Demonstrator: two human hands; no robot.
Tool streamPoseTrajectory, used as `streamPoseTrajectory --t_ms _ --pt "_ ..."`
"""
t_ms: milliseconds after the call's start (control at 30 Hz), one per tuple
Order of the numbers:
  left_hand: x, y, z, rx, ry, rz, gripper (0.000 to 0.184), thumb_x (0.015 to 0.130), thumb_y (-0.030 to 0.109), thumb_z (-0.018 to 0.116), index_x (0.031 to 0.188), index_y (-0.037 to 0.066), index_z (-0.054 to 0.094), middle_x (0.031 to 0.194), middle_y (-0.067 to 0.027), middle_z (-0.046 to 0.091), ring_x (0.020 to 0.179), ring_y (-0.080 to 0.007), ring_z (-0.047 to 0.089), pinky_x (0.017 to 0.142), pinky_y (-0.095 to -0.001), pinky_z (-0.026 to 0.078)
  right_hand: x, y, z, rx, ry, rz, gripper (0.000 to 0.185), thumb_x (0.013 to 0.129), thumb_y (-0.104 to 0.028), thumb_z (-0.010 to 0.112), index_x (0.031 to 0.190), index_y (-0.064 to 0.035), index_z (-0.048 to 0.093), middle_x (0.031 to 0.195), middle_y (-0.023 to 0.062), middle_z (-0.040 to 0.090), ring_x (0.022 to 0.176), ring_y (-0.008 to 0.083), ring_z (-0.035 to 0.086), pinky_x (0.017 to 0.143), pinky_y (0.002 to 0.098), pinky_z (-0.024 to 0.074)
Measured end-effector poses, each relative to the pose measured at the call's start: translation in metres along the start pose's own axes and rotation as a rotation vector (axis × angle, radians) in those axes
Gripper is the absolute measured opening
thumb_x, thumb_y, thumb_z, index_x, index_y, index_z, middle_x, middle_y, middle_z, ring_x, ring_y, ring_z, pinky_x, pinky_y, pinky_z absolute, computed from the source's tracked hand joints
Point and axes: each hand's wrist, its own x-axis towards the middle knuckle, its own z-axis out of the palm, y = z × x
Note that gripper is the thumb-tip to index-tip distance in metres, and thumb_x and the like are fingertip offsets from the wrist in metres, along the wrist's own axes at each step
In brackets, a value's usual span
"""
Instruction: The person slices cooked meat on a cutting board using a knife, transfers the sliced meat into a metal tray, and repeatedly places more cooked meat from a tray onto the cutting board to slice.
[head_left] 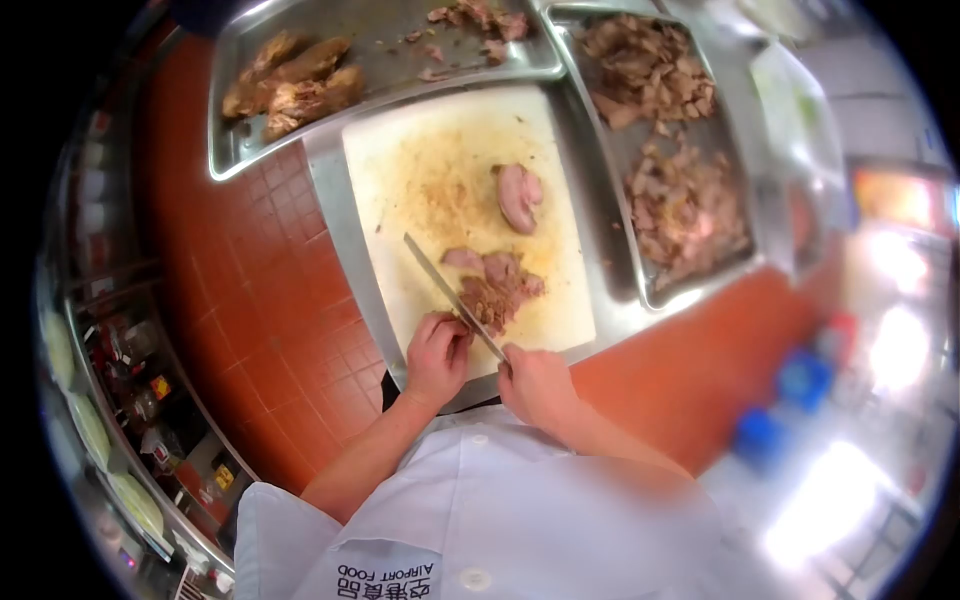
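My right hand (538, 385) is closed round the handle of a long knife (432, 268), whose blade slants up and left across the white cutting board (405, 200). Beside the blade, my left hand (438, 352) has its fingers curled in at the near edge of the sliced cooked meat (500, 280). What lies under those fingertips is hidden. The slices form a loose pile, mostly on the far right side of the blade. Farther up the board rests a larger piece of meat (518, 198), apart from both hands. Brown juice stains the board's surface.
Beyond the board, a metal tray (400, 85) bears browned chunks of meat (295, 85) and scraps (485, 20). A second tray (620, 215) on the right holds two heaps of sliced meat. Left of the board is red tiled floor (250, 300), with shelving (165, 400) beyond.
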Motion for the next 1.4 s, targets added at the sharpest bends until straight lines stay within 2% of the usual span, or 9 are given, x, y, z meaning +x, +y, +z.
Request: streamPoseTrajectory --t_ms 167,333,467,567,767,967,1167,1267,1400 --pt "0.0 -0.003 0.001 0.029 0.012 0.028 0.017 0.079 -0.01 0.07 0.091 0.002 0.065 0.097 -0.0148 0.065 0.087 -0.0367 0.065 0.074 -0.0421 0.054 -0.022 0.001 -0.006 -0.051 -0.06 0.008 0.012 0.091 -0.012 0.063 0.084 -0.0019 0.062 0.07 0.0237 0.067 0.069 0.0464 0.067 0.066 0.0557 0.0536" --pt "-0.003 -0.008 0.002 0.036 -0.018 0.017 0.016 0.079 -0.009 0.07 0.091 0.001 0.066 0.097 -0.0147 0.065 0.089 -0.0371 0.065 0.075 -0.0425 0.054 0.04 -0.004 0.029 -0.07 0.018 -0.062 0.011 0.09 -0.013 0.063 0.087 -0.0022 0.065 0.072 0.0241 0.067 0.071 0.0462 0.068 0.067 0.0553 0.0541" --pt "-0.008 0.001 -0.004 0.038 -0.014 0.023 0.016 0.08 -0.007 0.071 0.094 0.001 0.068 0.099 -0.0144 0.065 0.09 -0.0367 0.065 0.076 -0.0421 0.055 0.054 0.002 0.023 0.055 0.074 -0.088 0.013 0.091 -0.013 0.063 0.089 -0.0013 0.066 0.073 0.0249 0.067 0.072 0.0463 0.068 0.068 0.0554 0.0539" --pt "-0.017 -0.004 -0.008 0.032 -0.041 0.012 0.018 0.081 -0.006 0.073 0.097 0.001 0.069 0.101 -0.0148 0.066 0.091 -0.0353 0.067 0.078 -0.0416 0.056 0.03 0.001 0.009 0.004 0.052 -0.057 0.014 0.09 -0.013 0.063 0.098 -0.0022 0.067 0.074 0.022 0.07 0.071 0.0425 0.07 0.069 0.0532 0.0555" --pt "-0.01 -0.005 -0.007 0.042 -0.029 0.113 0.018 0.079 -0.006 0.073 0.095 0.001 0.069 0.102 -0.0138 0.066 0.091 -0.0352 0.066 0.077 -0.0424 0.056 -0.012 0.004 0.002 -0.032 0.008 -0.057 0.011 0.092 -0.012 0.062 0.086 -0.0027 0.06 0.067 0.0215 0.065 0.064 0.0451 0.065 0.064 0.0556 0.0531" --pt "-0.007 -0.007 -0.006 0.065 -0.05 0.119 0.02 0.077 -0.008 0.072 0.095 0.001 0.07 0.102 -0.0143 0.067 0.09 -0.0359 0.067 0.076 -0.0428 0.056 -0.015 0.0 0.005 -0.119 -0.048 -0.013 0.009 0.09 -0.012 0.062 0.089 -0.0035 0.062 0.068 0.0203 0.067 0.064 0.0428 0.067 0.062 0.0538 0.0535" --pt "-0.014 -0.012 -0.004 0.052 -0.045 0.106 0.018 0.079 -0.007 0.074 0.095 0.002 0.07 0.102 -0.015 0.067 0.09 -0.0358 0.067 0.076 -0.0426 0.057 0.055 -0.01 0.035 -0.071 0.101 -0.112 0.012 0.086 -0.012 0.065 0.092 -0.0021 0.063 0.071 0.0207 0.069 0.071 0.0415 0.071 0.064 0.0513 0.0558" --pt "-0.01 -0.013 -0.005 0.018 -0.031 0.079 0.017 0.08 -0.006 0.075 0.095 0.002 0.07 0.102 -0.015 0.067 0.089 -0.0356 0.068 0.075 -0.0421 0.057 0.041 0.004 0.025 -0.012 0.118 -0.127 0.008 0.09 -0.011 0.062 0.088 -0.0025 0.062 0.069 0.0236 0.066 0.068 0.0459 0.067 0.066 0.0559 0.0539" --pt "-0.014 -0.018 -0.003 0.015 -0.033 0.094 0.019 0.08 -0.005 0.075 0.096 0.004 0.07 0.102 -0.0146 0.067 0.09 -0.0358 0.068 0.075 -0.0414 0.056 -0.002 -0.001 0.001 -0.05 -0.012 -0.034 0.01 0.092 -0.012 0.062 0.087 -0.0025 0.061 0.068 0.0233 0.065 0.067 0.0453 0.067 0.064 0.0559 0.0535"
